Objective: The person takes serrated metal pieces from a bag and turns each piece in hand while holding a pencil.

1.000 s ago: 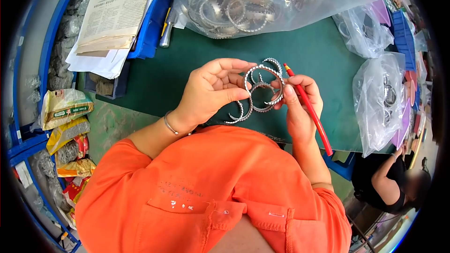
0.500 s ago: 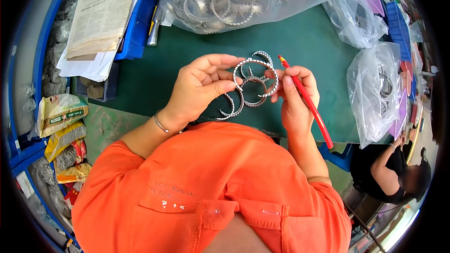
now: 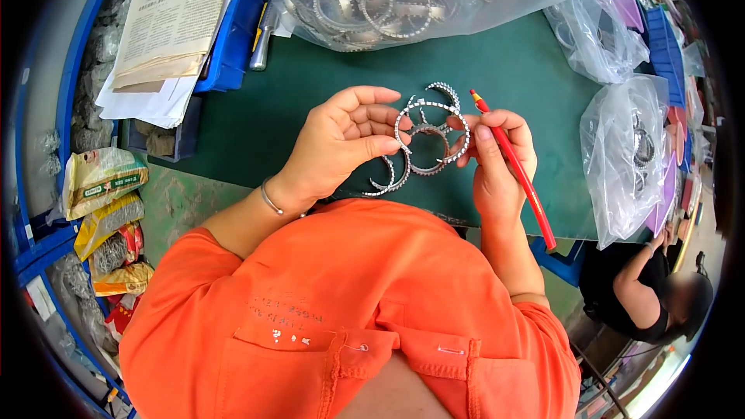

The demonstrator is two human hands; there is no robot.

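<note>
A toothed metal ring with an open gap is held upright above the green table. My right hand pinches its right side and also holds a red pencil, its tip pointing up and away from me. At the ring's left edge is my left hand, thumb and fingertips near the metal, fingers curled and partly apart; whether they touch it is hard to tell. Behind and below the held ring, several similar rings lie on the table, overlapping in view.
A large clear bag of metal rings lies at the table's far side. Smaller clear bags are at the right. Newspapers, a blue bin and a metal-tipped tool stand far left. Another person sits at lower right.
The view has shifted slightly. The held ring has turned a little, and the left fingers have loosened and spread somewhat at its edge. The right hand keeps the ring and pencil.
</note>
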